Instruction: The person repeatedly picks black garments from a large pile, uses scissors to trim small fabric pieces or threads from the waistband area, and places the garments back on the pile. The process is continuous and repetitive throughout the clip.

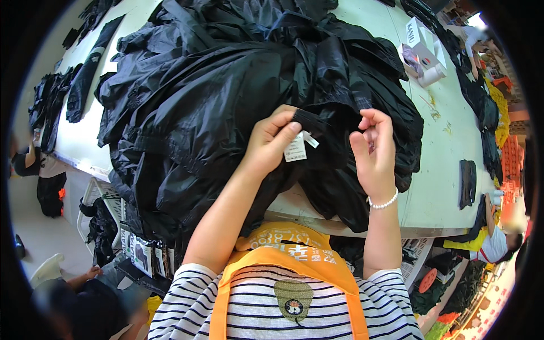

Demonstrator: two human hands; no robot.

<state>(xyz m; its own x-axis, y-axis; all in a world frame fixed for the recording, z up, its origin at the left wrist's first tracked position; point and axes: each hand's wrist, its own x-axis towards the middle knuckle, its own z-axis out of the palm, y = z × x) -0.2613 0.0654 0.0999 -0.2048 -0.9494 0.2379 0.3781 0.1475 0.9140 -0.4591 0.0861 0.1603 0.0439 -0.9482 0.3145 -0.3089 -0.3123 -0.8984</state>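
My left hand (271, 141) pinches the dark elastic-looking edge of a black garment (311, 120) between thumb and fingers. A white care label (296, 150) hangs from that edge just beside my left thumb. To the right, my right hand (375, 150) is raised with its fingers curled and its thumb apart from them. It is close to the far side of the garment's opening, and nothing shows between its fingers. Beneath and beyond both hands spreads a large heap of thin, shiny black garments (198, 96), which merges with the piece I hold.
The heap lies on a white table (396, 28). A white box (420, 41) and a white roll (432, 76) stand at the far right. Folded black pieces (467, 184) lie along both sides. A white plastic chair (93, 198) and a seated person (85, 306) are at left.
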